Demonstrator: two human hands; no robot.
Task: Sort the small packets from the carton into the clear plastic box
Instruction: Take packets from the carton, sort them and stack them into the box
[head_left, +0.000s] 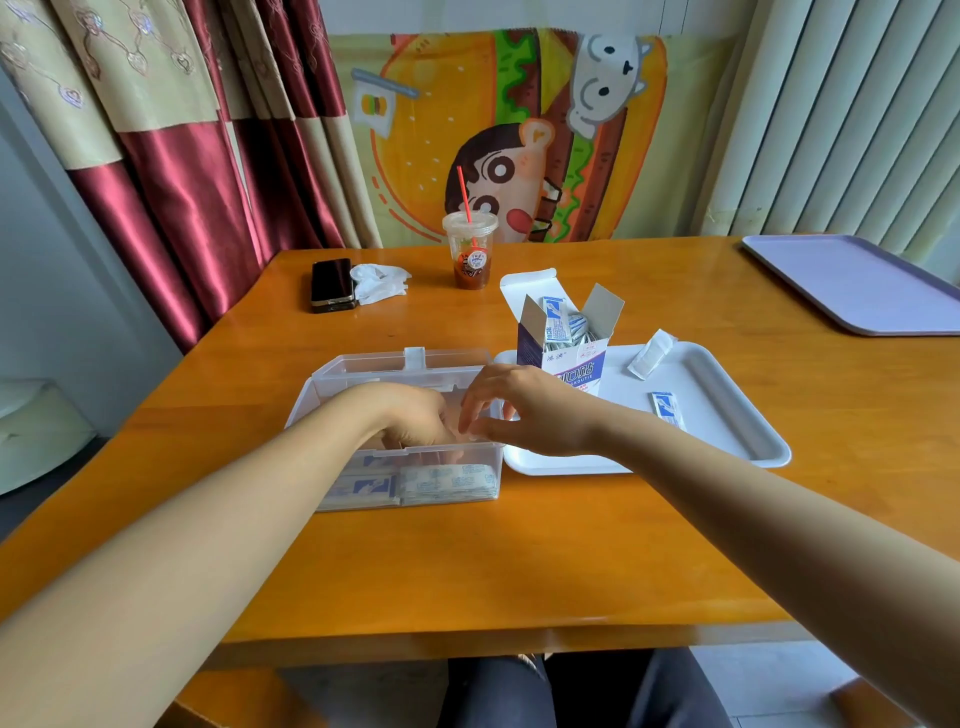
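The clear plastic box (332, 387) stands in the middle of the table with its lid tipped back. Small blue-and-white packets (447, 483) lie stacked inside, seen through the front wall. My left hand (410, 418) reaches down into the box, its fingers on the packets and blurred by the wall. My right hand (524, 410) hovers over the box's right rim with fingers loosely spread, holding nothing. The open carton (569, 358) stands on the white tray (727, 415) just behind my right hand, more packets (563, 325) poking out of its top. One loose packet (666, 409) lies on the tray.
A torn white wrapper (652, 353) rests at the tray's back. Farther back stand a plastic cup with a red straw (470, 249), a dark phone (331, 285) and a crumpled tissue (376, 280). A lilac tray (852, 280) sits at the far right corner.
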